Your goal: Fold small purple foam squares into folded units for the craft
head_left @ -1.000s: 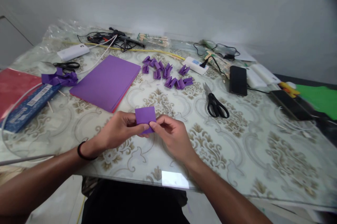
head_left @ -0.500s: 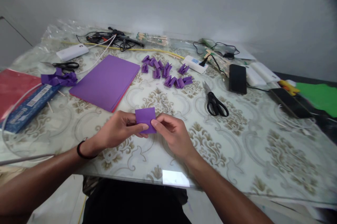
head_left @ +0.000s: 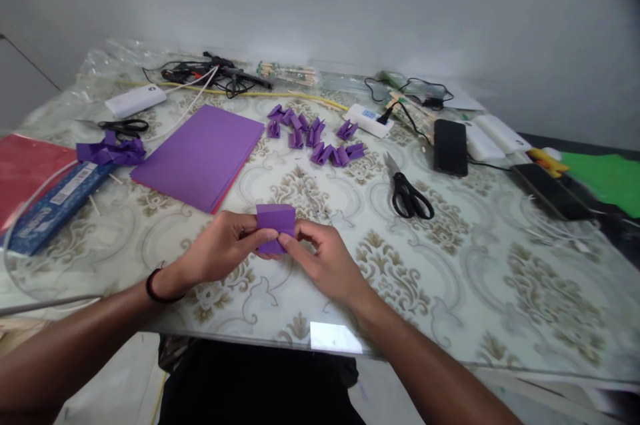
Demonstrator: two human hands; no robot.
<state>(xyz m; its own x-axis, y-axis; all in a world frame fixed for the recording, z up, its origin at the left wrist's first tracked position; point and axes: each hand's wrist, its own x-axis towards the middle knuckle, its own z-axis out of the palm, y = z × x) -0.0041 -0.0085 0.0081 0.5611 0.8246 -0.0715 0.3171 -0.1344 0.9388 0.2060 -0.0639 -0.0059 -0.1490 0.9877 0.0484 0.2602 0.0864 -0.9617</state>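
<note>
A small piece of purple paper [head_left: 277, 217] is held up between both hands near the table's front edge, with a crease along its upper part. My left hand [head_left: 227, 245] pinches its left side, thumb across the front and fingers behind. From the right, my right hand [head_left: 323, 257] grips it too, its thumb close beside the left thumb at the paper's middle. The fingers behind the paper are partly hidden. Beyond the hands lie several folded purple paper pieces [head_left: 323, 153]. A stack of purple sheets [head_left: 200, 155] with red beneath rests to the left.
Black-handled scissors [head_left: 409, 195] lie right of the hands, with a black phone [head_left: 451, 147] behind them. A white power strip [head_left: 369, 120] and tangled black cables [head_left: 215, 72] sit further back. Purple scraps [head_left: 111, 148] and a blue packet [head_left: 55, 202] are at left.
My right thumb has slid left along the paper, close to the left thumb. The paper's top edge now tilts, showing a crease. Other things stay put.
</note>
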